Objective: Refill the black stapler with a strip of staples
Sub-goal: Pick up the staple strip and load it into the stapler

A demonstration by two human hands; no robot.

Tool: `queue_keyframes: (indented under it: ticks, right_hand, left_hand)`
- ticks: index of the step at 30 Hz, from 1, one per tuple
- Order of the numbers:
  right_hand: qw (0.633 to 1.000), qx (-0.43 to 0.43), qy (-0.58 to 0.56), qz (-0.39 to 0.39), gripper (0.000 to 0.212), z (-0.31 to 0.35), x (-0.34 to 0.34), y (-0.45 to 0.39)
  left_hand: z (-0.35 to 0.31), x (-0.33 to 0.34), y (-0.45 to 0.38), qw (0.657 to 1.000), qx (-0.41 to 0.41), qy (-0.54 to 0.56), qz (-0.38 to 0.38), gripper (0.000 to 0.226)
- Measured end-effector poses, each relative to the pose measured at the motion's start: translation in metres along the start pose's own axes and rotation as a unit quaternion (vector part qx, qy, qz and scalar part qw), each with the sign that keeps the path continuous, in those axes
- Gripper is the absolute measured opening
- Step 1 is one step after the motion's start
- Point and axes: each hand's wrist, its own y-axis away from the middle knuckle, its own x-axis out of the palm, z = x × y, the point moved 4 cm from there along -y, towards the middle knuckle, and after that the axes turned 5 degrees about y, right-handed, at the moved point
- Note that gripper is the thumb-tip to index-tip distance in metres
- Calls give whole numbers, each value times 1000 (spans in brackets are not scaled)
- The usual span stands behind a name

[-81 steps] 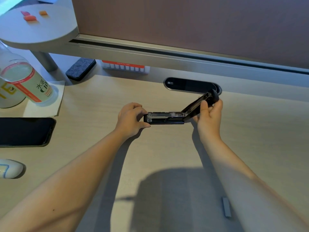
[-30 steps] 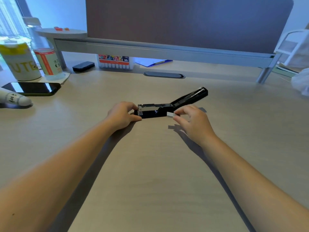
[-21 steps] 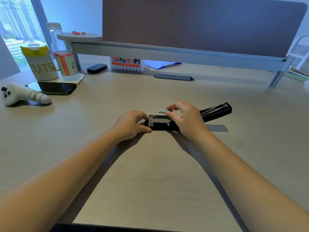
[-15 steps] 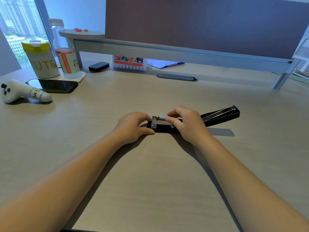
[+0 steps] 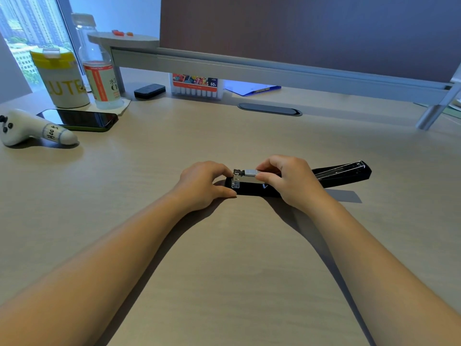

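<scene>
The black stapler [image 5: 249, 189] lies flat on the wooden desk at the centre, with its top arm [image 5: 344, 172] swung back to the right. My left hand [image 5: 203, 184] grips the stapler's front end, thumb and fingers closed around it. My right hand [image 5: 289, 181] pinches a short silver strip of staples [image 5: 250, 173] and holds it on the open metal magazine channel. My right palm hides the middle of the stapler.
At the left stand a yellow-lidded cup [image 5: 62, 81], a water bottle [image 5: 99, 71], a black phone [image 5: 79, 119] and a white controller [image 5: 27, 128]. A marker box [image 5: 197, 86], a black eraser [image 5: 149, 90] and a blue clipboard [image 5: 252, 88] sit under the raised shelf.
My right hand let go of the stapler's top arm, brought the staple strip over the stapler and lowered it onto the magazine. My left hand kept its hold on the front end.
</scene>
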Motion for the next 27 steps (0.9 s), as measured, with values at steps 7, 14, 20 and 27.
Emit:
queue_keyframes:
  ticks: [7,14,20,27]
  right_hand:
    - [998,-21,53,-33,27,-1,-4,6]
    - [995,-31,95,-14,21,-4,-1,10]
    - [996,-42,75,16,24,2,5,9]
    - [987,-11,158,-25,43,-6,-6,12]
  left_hand:
    - [0,0,0,1000,-4,-1,2,34]
    - [-2,-1,1,1000,-9,-7,-2,35]
    - [-4,-1,2,1000,-10,-17,-6,36]
    - [5,-10,-3,998,-22,-49,-16,37]
